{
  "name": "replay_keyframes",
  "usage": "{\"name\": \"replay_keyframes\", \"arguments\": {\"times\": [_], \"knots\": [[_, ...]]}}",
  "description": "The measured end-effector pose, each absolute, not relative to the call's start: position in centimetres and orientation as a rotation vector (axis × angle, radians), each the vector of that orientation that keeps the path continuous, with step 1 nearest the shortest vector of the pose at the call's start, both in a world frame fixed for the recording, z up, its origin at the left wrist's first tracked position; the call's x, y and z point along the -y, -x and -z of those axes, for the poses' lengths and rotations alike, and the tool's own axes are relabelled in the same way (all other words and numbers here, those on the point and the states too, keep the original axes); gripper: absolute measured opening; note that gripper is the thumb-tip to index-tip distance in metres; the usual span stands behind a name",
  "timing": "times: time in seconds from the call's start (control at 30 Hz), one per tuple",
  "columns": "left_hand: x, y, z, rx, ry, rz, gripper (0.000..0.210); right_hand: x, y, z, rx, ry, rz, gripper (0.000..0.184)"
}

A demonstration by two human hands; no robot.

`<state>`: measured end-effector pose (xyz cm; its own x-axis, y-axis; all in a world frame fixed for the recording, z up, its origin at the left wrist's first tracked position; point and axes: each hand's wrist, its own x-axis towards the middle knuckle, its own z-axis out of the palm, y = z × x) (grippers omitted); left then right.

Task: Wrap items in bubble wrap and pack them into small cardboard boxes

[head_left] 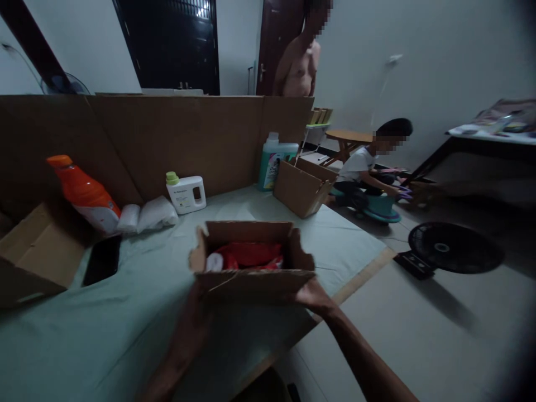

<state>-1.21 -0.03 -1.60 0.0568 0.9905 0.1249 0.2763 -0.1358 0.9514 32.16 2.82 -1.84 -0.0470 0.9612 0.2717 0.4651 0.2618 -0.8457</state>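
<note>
Raised above the table in front of me is an open cardboard box (257, 282). Inside it lie a red package (251, 254) and a small white item (215, 262), whose kinds I cannot make out. My right hand (312, 296) grips the box at its lower right corner, the fingers partly hidden beneath it. My left hand (199, 307) is at the lower left corner, dark and blurred, its fingers hidden by the box; it appears to support that side.
Along a cardboard screen (188, 139) stand an orange bottle (86, 192), plastic-wrapped packs (157, 215), a white jug (186, 194), a teal bottle (270, 164) and another box (301, 187). A phone (103, 261) lies beside a left box (42, 251). Two people and a fan (456, 247) are beyond.
</note>
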Motion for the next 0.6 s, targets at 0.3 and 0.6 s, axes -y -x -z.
{"name": "replay_keyframes", "arguments": {"times": [0.3, 0.6], "knots": [[-1.1, -8.0, 3.5, -1.125, -2.017, -0.646, 0.076, 0.8, -48.8, 0.6, 0.901, 1.627, -0.259, 0.109], [0.1, -6.7, 7.1, -1.071, -2.253, -0.779, 0.052, -5.1, -51.8, -1.0, 0.840, 1.579, -0.288, 0.126]]}}
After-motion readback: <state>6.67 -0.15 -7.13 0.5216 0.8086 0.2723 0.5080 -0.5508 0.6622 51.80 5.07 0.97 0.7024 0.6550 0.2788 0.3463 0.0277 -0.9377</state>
